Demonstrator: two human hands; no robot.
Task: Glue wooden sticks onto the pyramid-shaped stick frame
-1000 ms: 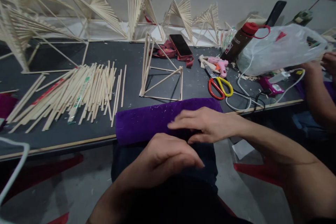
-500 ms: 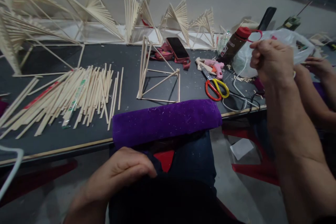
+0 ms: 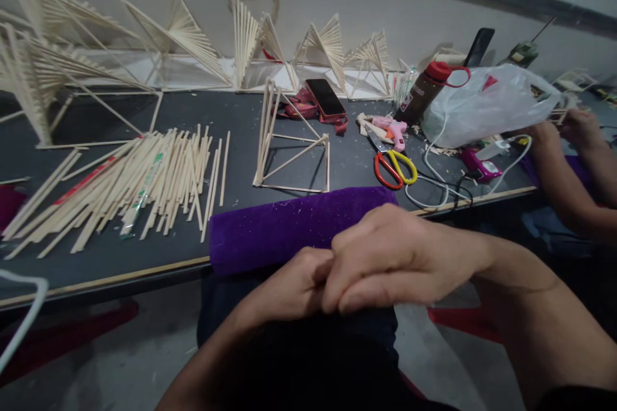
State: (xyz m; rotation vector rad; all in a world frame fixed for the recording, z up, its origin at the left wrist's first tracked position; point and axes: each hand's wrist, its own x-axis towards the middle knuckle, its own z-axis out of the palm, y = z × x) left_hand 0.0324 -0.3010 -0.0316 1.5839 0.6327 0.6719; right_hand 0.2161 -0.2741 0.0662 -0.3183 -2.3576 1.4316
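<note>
Over my lap, at the front of the purple cloth (image 3: 270,231), my two hands meet. My left hand (image 3: 299,282) is closed, its fingers partly covered by the other hand. My right hand (image 3: 385,260) has its fingers curled in and presses against the left one; whatever either holds, if anything, is hidden. Beyond the folded cloth stands a small open frame of thin wooden sticks (image 3: 294,185). A spread pile of loose wooden sticks (image 3: 168,186) lies to its left, and scissors (image 3: 402,168) with red and yellow handles lie to its right.
A pink glue gun (image 3: 396,131), a phone (image 3: 325,96), a brown bottle (image 3: 421,93) and a plastic bag (image 3: 491,103) sit farther back. Fanned stick models (image 3: 193,38) line the wall. A white cable (image 3: 429,160) loops near the edge; another person's hands (image 3: 578,128) are at right.
My right hand has come down and leftward from its raised place at the right. It now touches my left hand, which has shifted right and slightly up. The frame and sticks stay put.
</note>
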